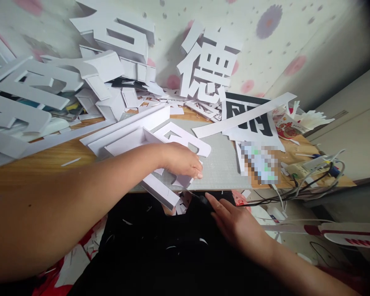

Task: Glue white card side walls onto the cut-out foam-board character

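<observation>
Left forearm [117,181] slants inward, hand [183,160] palm-down on white letter [204,149]

This looked like a small craft workshop set up in a home-like room. Flowered wallpaper [255,61] covered the wall, as in a house, while the wooden worktop [49,172] carried a grey cutting mat [223,164], large white cut-out characters [186,76], a sheet with a bold black character [254,129] and heaps of white scraps [154,102]. A power strip [302,166] with tangled cables [331,172] lay toward the right end.
</observation>
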